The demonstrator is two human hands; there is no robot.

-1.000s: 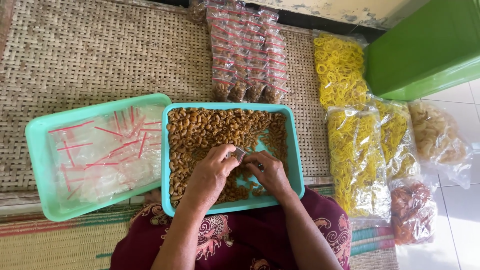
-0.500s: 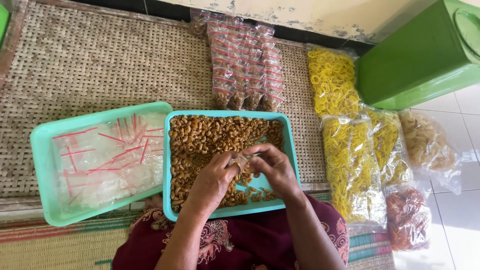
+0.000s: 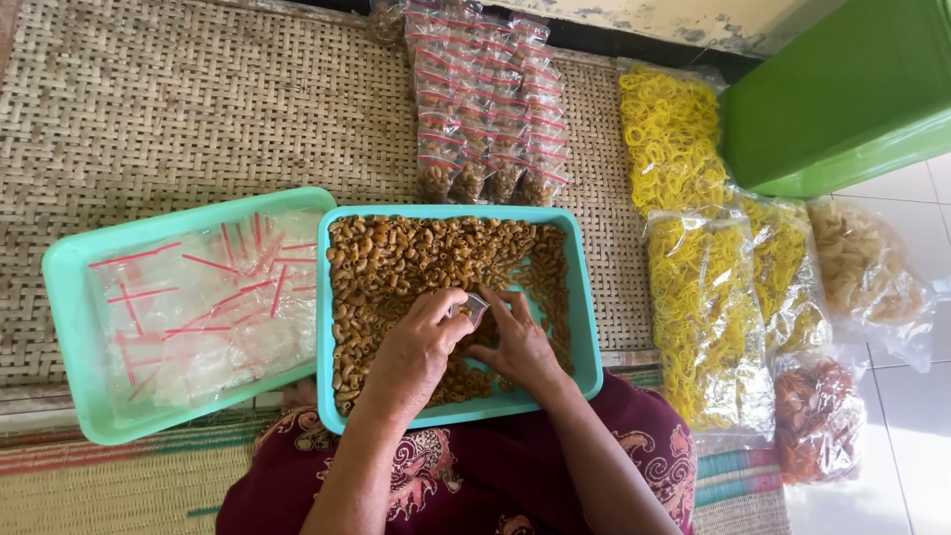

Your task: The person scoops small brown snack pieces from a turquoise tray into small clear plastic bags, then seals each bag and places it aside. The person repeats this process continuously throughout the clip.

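- Left hand (image 3: 411,342) and right hand (image 3: 515,342) meet over the middle of the teal tray (image 3: 586,332), fingertips pinched together on a small clear bag (image 3: 470,309); the bag's mouth is hidden between the fingers, so whether it is open cannot be told.
- The tray rests across the person's lap, at the edge of the woven mat (image 3: 158,109); it holds a loose layer of brown curled snack pieces (image 3: 416,253), thinner at its right side where teal shows through.
- Judged handling: the bag is light, limp and slippery film, best pinched at its top edge near the red strip; the pieces look dry, light and brittle, so a loose scoop suits them better than a squeeze.
- A second teal tray (image 3: 69,297), just left and touching, carries empty clear bags with red strips (image 3: 198,307).
- Filled small bags (image 3: 485,109) lie in rows beyond; sacks of yellow rings (image 3: 693,267) lie to the right.
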